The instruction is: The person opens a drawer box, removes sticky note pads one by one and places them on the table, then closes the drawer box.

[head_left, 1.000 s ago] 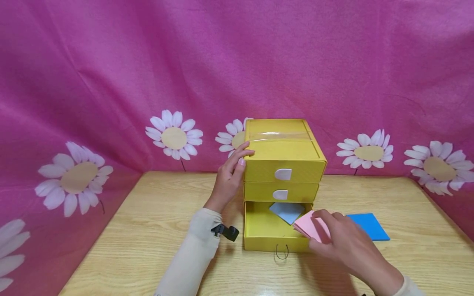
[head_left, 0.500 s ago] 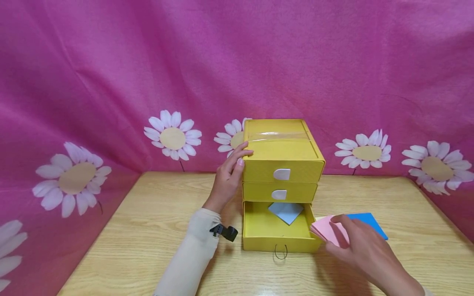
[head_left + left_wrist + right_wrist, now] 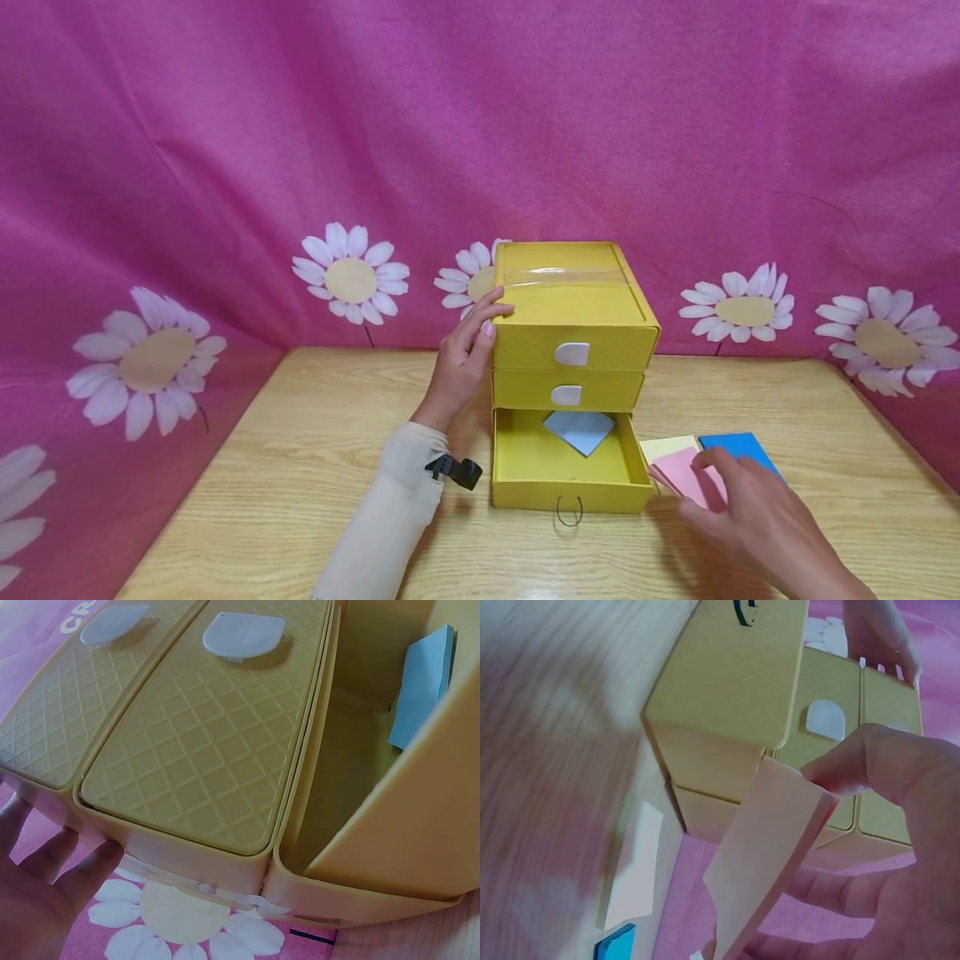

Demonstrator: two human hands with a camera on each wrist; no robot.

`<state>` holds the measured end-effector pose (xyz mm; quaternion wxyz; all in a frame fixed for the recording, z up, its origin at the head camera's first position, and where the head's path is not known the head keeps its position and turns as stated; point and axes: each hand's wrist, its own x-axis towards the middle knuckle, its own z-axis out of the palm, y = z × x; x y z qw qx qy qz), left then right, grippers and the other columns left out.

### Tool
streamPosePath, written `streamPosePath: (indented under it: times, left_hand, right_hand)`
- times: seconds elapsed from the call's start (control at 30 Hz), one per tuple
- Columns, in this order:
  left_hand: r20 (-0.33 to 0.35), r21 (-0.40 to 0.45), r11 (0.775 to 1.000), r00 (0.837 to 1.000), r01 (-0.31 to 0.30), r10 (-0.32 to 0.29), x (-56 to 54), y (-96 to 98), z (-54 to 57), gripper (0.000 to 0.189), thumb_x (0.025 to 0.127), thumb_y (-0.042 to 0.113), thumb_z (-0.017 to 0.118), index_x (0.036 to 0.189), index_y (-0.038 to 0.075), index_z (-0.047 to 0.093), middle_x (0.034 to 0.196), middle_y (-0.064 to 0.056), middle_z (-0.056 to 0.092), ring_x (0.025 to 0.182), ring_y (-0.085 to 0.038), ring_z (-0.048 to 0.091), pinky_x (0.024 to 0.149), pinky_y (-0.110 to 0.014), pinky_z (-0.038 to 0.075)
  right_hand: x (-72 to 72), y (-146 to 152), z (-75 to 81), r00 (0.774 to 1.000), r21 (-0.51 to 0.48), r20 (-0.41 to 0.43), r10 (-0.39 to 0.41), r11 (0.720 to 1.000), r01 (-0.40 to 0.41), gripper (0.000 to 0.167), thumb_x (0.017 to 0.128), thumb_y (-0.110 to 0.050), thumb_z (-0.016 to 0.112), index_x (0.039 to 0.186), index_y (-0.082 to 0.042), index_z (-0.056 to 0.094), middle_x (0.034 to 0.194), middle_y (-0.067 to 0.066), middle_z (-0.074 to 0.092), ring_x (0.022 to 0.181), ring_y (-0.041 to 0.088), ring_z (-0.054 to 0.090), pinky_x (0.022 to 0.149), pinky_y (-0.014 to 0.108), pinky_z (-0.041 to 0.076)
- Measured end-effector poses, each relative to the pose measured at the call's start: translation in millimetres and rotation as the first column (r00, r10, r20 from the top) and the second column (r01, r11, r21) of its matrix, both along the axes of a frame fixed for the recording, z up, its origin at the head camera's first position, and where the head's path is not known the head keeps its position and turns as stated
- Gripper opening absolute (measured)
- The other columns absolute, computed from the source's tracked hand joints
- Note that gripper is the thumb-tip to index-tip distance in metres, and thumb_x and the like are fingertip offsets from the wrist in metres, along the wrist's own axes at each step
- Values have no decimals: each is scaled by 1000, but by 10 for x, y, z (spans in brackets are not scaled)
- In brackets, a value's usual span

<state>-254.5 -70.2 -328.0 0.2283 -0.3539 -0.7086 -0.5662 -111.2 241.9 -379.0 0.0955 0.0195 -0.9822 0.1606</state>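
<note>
My left hand [image 3: 459,367] rests with its fingers against the upper left edge of a yellow drawer box [image 3: 573,287]. The bottom drawer [image 3: 572,495] is pulled out, and a light blue sticky-note pad [image 3: 582,431] lies at its back. My right hand [image 3: 757,517] pinches a pink sticky-note pad [image 3: 681,473] by its edge, just right of the open drawer. In the right wrist view the pink pad [image 3: 769,832] stands between thumb and fingers, above the table. A pale yellow pad [image 3: 660,447] lies behind it, partly covered by it in the head view.
A bright blue pad [image 3: 738,446] lies on the wooden table [image 3: 330,467] beside the pale yellow one. The two upper drawers, with white tabs [image 3: 572,353], are closed. A black wire loop [image 3: 569,511] sticks out from the bottom drawer's front. A pink flowered cloth [image 3: 480,125] hangs behind.
My right hand has carried the pink pad rightward, from over the open drawer to beside it, near the pale yellow pad. My left hand stays on the box.
</note>
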Motion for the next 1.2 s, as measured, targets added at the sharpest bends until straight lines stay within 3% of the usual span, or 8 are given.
streamPosePath:
  times: [0.1,0.33,0.53,0.67,1.2]
  left_hand:
    - [5,2,1000,1000,-1,1,7,3,1,30,100,2,40,124,-2,58,146,-16,45,140,-25,35,114,-36,28]
    - [9,2,1000,1000,-2,2,3,4,3,31,100,2,40,124,-2,58,146,-16,45,140,-25,35,114,-36,29]
    - [3,-1,1000,1000,-4,4,-5,2,-6,30,100,1,40,124,-2,58,146,-17,45,139,-26,36,114,-36,29]
    - [4,-2,1000,1000,-4,4,-3,2,-7,31,100,2,40,124,-2,58,146,-16,45,139,-26,36,114,-36,28]
    - [-11,-6,1000,1000,-10,10,-6,5,1,30,100,1,40,123,-2,58,145,-17,46,139,-26,37,113,-35,30]
  right_hand:
    - [-9,24,-28,998,-3,51,-24,1000,24,49,76,-37,77,106,-4,56,73,1,50,73,23,49,56,34,40]
    - [-6,71,-129,996,6,79,-52,999,51,43,77,-33,76,100,-5,53,66,2,43,66,21,45,53,31,35]
    - [-36,111,-185,971,9,225,-86,996,86,48,79,-37,73,105,-4,50,69,4,43,67,21,45,55,32,36]
    - [-38,128,-240,956,2,276,-93,995,97,49,79,-41,74,101,-5,49,70,5,43,64,20,44,55,32,34]
    - [-53,128,-332,929,25,354,-109,994,107,49,75,-38,74,101,-4,48,75,7,44,71,23,45,58,35,40]
